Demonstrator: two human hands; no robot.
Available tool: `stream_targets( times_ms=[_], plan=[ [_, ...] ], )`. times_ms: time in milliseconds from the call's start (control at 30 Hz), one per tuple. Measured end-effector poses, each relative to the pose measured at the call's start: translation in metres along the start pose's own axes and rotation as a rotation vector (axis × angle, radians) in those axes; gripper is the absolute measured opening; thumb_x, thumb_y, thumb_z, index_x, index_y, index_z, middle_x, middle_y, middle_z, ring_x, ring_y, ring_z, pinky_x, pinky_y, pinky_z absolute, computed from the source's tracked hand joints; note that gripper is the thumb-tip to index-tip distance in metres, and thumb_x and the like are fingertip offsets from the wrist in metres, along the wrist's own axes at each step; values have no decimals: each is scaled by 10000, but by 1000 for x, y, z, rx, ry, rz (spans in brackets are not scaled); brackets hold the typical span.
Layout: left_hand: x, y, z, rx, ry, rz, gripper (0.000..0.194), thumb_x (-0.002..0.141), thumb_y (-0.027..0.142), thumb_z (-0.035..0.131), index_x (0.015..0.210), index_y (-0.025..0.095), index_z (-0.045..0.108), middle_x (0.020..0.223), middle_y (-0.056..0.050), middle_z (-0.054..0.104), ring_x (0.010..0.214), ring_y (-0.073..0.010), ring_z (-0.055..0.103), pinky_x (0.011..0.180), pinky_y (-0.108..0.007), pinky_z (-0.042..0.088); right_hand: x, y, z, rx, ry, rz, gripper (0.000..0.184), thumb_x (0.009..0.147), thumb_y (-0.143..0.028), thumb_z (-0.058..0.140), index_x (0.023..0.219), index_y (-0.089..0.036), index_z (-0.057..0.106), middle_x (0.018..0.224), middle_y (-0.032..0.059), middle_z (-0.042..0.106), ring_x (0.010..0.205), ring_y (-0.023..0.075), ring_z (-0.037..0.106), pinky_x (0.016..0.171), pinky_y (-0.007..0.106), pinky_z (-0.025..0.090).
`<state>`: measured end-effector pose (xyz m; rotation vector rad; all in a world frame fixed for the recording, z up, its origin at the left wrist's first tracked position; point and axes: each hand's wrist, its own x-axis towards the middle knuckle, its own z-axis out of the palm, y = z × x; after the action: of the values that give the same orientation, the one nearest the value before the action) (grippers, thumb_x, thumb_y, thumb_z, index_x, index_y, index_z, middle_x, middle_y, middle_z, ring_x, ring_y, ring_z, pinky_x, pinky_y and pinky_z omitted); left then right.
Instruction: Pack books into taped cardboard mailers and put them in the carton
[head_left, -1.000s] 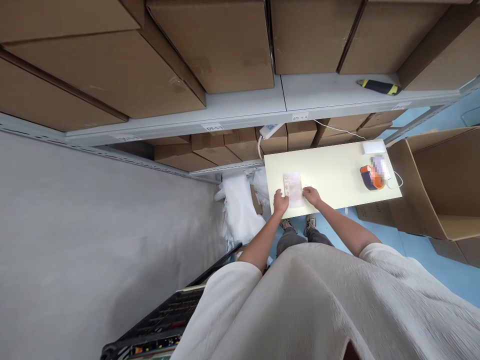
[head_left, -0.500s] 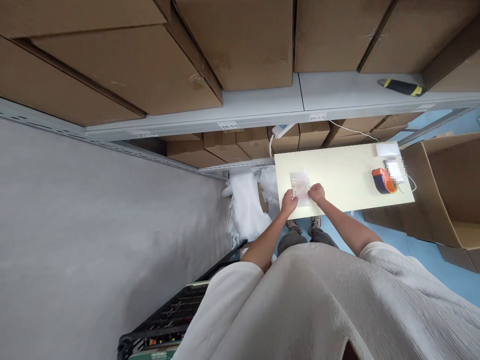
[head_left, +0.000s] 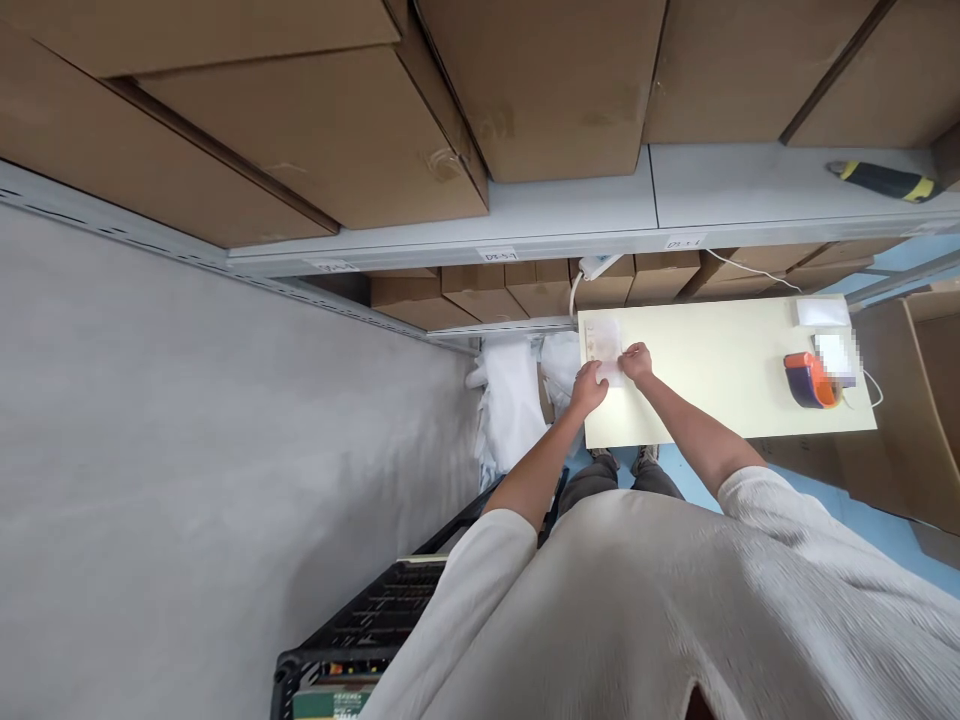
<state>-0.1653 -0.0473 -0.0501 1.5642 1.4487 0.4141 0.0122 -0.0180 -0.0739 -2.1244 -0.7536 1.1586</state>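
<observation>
A thin, translucent pale-pink plastic packet [head_left: 603, 338] lies at the left end of the cream table [head_left: 697, 370]. Faint marks show along its left side; its contents are too blurred to name. My left hand [head_left: 590, 388] holds the packet's lower left edge, fingers closed against it. At the right edge, my right hand [head_left: 636, 362] pinches the packet between thumb and fingers. Between the two hands, the near part of the packet looks whiter, perhaps folded; I cannot tell.
An orange-and-purple tape dispenser [head_left: 811, 380] and a white pack [head_left: 823, 312] sit at the table's right end. Cartons [head_left: 570, 90] fill the shelf above, beside a yellow-black cutter [head_left: 885, 181]. A black crate [head_left: 375, 620] stands lower left; an open carton [head_left: 900, 380] is right.
Both hands have shifted the packet away from me, toward the table's far left corner. My view has turned left, so the surroundings appear further right.
</observation>
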Motion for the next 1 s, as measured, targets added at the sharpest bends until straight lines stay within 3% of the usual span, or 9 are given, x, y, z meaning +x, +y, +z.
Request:
stream_targets(
  times_ms=[167,367,567,833,1000],
  plan=[
    [11,0,-9,88,-40,3,596,934,139,646,1526,200,647,1630,-144,623,1569,-308,533,1347,-476,405,15,-13,8,-48,-23,34,344,662,-156,662,940,-289,508,834,-36,662,807,216,666,838,355,578],
    [10,1,-14,203,-137,-27,644,947,177,654,1588,203,599,1723,-138,541,1600,-334,499,1342,-486,402,14,-12,4,-107,-17,-50,244,686,-175,684,862,-288,560,776,-24,685,844,235,685,906,379,588],
    [10,9,-16,302,-202,-63,643,991,202,620,1630,197,553,1793,-135,450,1667,-327,414,1369,-473,366,3,-7,-8,-153,-41,-112,170,755,-197,644,908,-273,634,1015,36,780,984,237,713,975,385,583],
    [-11,28,-18,230,-77,-89,630,982,175,598,1612,194,569,1755,-143,498,1636,-309,467,1371,-441,367,-11,1,-42,-150,-87,-185,105,792,-248,619,890,-266,654,1063,56,793,1051,241,732,1037,408,584],
    [-37,43,-3,183,47,-114,633,971,177,600,1603,206,566,1744,-151,509,1645,-301,455,1372,-455,366,-20,3,-75,-140,-152,-278,109,753,-257,616,850,-272,663,1009,41,799,1035,251,737,1037,432,592]
  ],
)
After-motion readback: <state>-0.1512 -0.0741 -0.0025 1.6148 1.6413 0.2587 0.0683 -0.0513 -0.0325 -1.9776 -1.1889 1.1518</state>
